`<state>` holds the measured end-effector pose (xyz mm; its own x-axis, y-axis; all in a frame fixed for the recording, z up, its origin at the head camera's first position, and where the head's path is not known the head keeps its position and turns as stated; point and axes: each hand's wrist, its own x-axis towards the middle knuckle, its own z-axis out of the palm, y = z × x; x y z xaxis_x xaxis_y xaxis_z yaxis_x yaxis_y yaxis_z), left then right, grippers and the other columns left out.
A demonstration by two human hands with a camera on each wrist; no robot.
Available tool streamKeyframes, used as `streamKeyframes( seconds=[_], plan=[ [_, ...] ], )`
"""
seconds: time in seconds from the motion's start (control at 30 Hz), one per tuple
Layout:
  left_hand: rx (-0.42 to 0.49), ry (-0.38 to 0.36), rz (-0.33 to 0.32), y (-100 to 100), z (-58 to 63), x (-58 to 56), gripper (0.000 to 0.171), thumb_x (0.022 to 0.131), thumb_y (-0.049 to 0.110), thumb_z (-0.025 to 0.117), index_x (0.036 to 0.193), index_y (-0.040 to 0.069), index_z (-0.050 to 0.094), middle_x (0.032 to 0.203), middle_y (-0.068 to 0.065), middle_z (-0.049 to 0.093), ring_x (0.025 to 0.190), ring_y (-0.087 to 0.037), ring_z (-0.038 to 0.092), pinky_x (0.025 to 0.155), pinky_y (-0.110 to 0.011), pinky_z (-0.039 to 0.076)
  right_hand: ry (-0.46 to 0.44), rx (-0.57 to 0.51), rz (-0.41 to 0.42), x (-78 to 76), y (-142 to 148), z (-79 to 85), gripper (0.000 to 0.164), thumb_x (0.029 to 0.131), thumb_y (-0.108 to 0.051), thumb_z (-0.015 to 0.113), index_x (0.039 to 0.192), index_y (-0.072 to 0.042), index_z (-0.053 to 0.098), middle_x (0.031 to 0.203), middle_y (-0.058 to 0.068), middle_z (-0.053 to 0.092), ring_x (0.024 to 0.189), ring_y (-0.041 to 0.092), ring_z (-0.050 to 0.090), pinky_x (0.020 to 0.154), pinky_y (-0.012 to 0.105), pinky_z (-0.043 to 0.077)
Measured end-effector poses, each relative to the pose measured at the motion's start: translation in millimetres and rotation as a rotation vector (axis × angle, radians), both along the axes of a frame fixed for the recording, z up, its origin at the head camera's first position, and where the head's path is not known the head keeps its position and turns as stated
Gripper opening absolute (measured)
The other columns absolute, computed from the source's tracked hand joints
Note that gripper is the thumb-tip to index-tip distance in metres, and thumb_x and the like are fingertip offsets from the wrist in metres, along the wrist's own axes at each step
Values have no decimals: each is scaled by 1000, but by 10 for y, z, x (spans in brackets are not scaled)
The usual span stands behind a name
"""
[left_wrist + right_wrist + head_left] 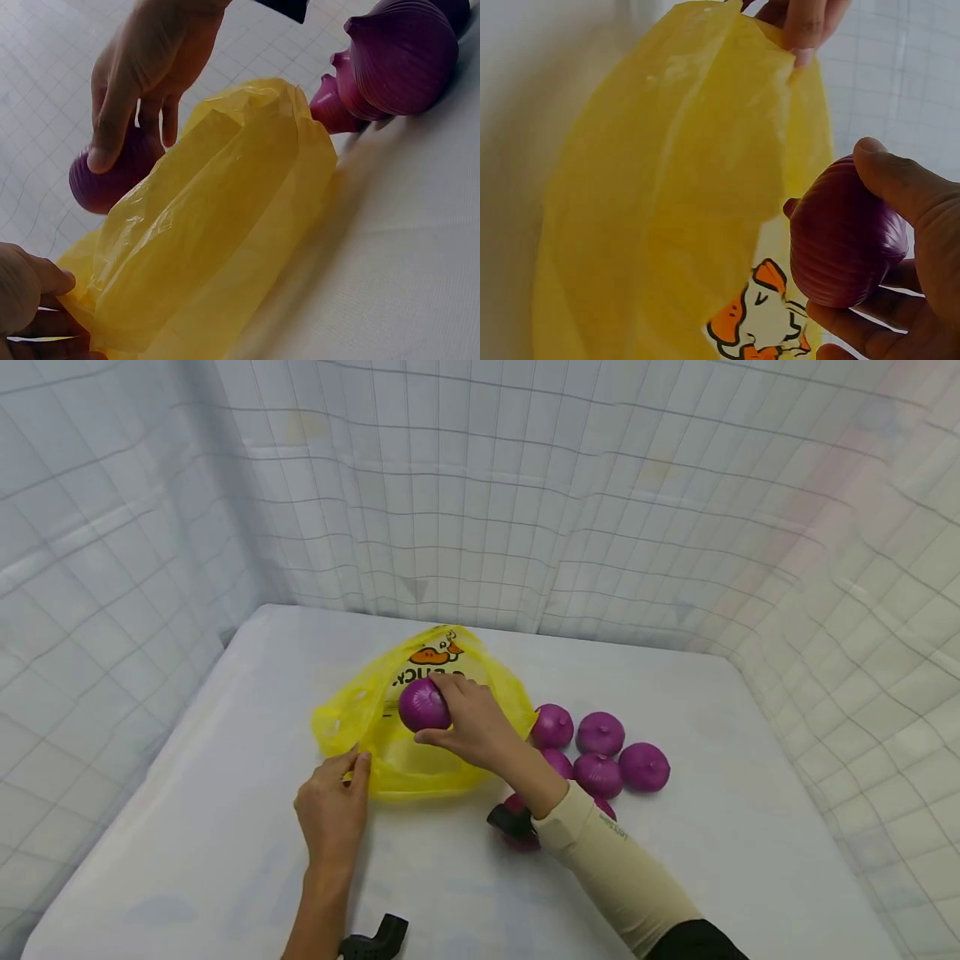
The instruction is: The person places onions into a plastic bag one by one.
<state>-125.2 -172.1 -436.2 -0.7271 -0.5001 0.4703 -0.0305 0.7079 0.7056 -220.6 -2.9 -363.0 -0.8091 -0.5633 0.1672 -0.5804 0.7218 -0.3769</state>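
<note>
A yellow plastic bag [420, 777] with a printed duck lies on the white table, its mouth spread. My left hand [333, 806] pinches the bag's near left edge between thumb and fingers; the left wrist view shows the thumb [56, 277] against the plastic. Over the bag, my right hand [476, 722] holds a purple onion [423, 705] between thumb and fingers. In the right wrist view that onion [847, 232] is beside the bag [667, 187], with its pointed tip toward the plastic. Whether other things lie inside the bag, I cannot tell.
Several more purple onions [600, 733] stand grouped to the right of the bag, some partly hidden behind my right forearm. A white gridded curtain [480, 527] hangs behind the table [202, 802] and along both sides. Black straps [378, 937] show at the wrists.
</note>
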Motion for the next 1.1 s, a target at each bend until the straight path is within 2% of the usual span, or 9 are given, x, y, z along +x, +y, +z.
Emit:
streamKeyframes(
  seconds=[0.17, 0.33, 0.53, 0.67, 0.73, 0.87, 1.1],
  plan=[
    [-16, 19, -13, 14, 4, 15, 22, 87, 16, 68, 104, 3, 72, 95, -14, 74, 76, -31, 69, 63, -44, 56, -65, 84, -35, -136, -175, -144, 83, 79, -50, 71, 144, -11, 36, 142, 9, 48, 125, 24, 49, 108, 41, 41],
    [-44, 48, -26, 25, -8, 33, 21, 86, 16, 69, 102, 3, 73, 93, -14, 74, 74, -31, 69, 62, -43, 55, -94, 152, -44, -251, -309, -238, 82, 78, -50, 70, 143, -11, 38, 141, 8, 49, 124, 24, 50, 109, 40, 40],
    [-47, 30, -18, 40, 9, 52, 23, 87, 19, 68, 103, 4, 72, 94, -13, 74, 76, -29, 69, 62, -41, 56, -120, 211, -59, -324, -399, -317, 78, 79, -50, 70, 140, -11, 40, 135, 8, 52, 119, 23, 53, 107, 41, 41],
    [-47, 17, -12, 37, 11, 63, 23, 87, 19, 68, 103, 3, 72, 94, -14, 74, 76, -30, 69, 62, -41, 56, -120, 255, -57, -349, -422, -368, 80, 80, -52, 68, 142, -11, 39, 138, 8, 51, 121, 24, 52, 107, 40, 41],
    [-47, 19, -12, 29, 13, 69, 23, 87, 19, 68, 103, 3, 72, 94, -14, 74, 76, -30, 69, 62, -42, 56, -134, 246, -60, -359, -420, -388, 82, 80, -53, 67, 144, -11, 37, 141, 9, 49, 124, 25, 51, 108, 41, 40],
    [-46, 21, -2, 4, 15, 82, 24, 86, 19, 69, 103, 3, 72, 93, -14, 74, 77, -31, 69, 63, -42, 56, -167, 161, -62, -354, -395, -374, 83, 82, -53, 66, 145, -10, 35, 144, 10, 46, 128, 26, 48, 109, 38, 41],
    [-40, 20, 2, 18, 18, 81, 24, 86, 18, 69, 104, 2, 72, 94, -17, 74, 78, -33, 69, 66, -45, 56, -131, 62, -45, -208, -195, -144, 83, 81, -54, 65, 145, -11, 35, 146, 9, 45, 134, 27, 42, 113, 42, 35]
  ],
)
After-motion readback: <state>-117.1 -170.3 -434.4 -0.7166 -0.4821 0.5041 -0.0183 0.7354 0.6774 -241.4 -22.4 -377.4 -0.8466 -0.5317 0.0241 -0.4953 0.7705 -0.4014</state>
